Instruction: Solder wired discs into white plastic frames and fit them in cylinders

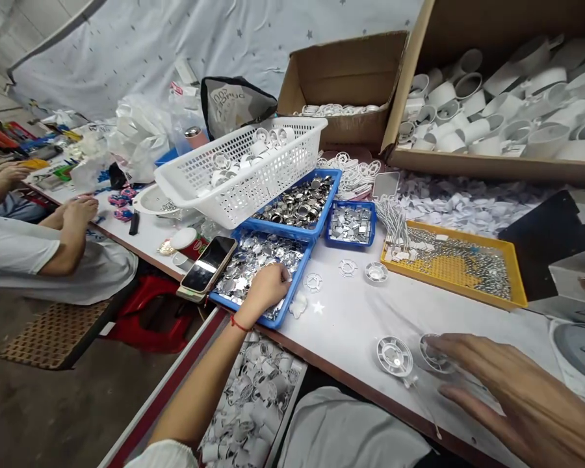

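Nearest, the right hand (511,390) spreads wide just beside a ribbed white plastic disc (394,356); the left hand (268,289), curled narrow, rests on glinting flat metal pieces (258,263) heaped in a blue plastic tray (296,292), any grip unclear.

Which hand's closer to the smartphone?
Left. The left hand is in the blue tray of silver pieces, just right of the smartphone. The right hand is much farther off, at the far right over the white table.
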### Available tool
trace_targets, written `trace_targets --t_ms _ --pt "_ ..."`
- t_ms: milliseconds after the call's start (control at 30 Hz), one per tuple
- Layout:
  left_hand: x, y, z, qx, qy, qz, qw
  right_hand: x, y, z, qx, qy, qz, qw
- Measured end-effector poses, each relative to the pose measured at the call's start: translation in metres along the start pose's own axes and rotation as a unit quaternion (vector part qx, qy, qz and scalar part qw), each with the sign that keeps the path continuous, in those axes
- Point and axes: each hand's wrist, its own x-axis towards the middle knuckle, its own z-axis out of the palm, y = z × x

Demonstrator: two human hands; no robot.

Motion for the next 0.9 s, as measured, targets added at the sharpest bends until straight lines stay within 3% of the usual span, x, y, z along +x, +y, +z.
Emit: trace_targets --t_ms 167,300,433,567,633,700,833,900 --pt "-0.011 -0.017 -0.011 -0.071 0.064 -0.040 0.995 -0.008 0.001 0.005 0.065 -0.001 0.041 0.997" --pt "-0.011 -0.032 -0.024 -0.109 0.093 -0.061 0.988 0.008 0.002 0.029 0.165 -0.066 0.099 0.979" --pt "-0.015 -0.035 -0.034 -0.185 0.054 -0.058 0.979 0.057 -0.011 0.052 0.250 -0.106 0.096 0.958" --pt "-0.036 -0.012 -0.048 -0.308 -0.029 -0.018 0.951 0.114 -0.033 0.067 0.318 -0.082 0.051 0.943" --pt "-0.049 0.005 -0.050 -0.412 -0.094 0.000 0.906 0.130 -0.040 0.072 0.345 -0.079 0.025 0.935" --pt "-0.059 0.022 -0.045 -0.522 -0.156 0.005 0.839 0.131 -0.042 0.073 0.363 -0.085 0.020 0.928" --pt "-0.067 0.049 -0.011 -0.664 -0.227 0.001 0.713 0.098 -0.030 0.059 0.384 -0.072 0.095 0.916" --pt "-0.071 0.063 0.011 -0.703 -0.270 -0.004 0.657 0.075 -0.020 0.045 0.391 -0.102 0.125 0.906"
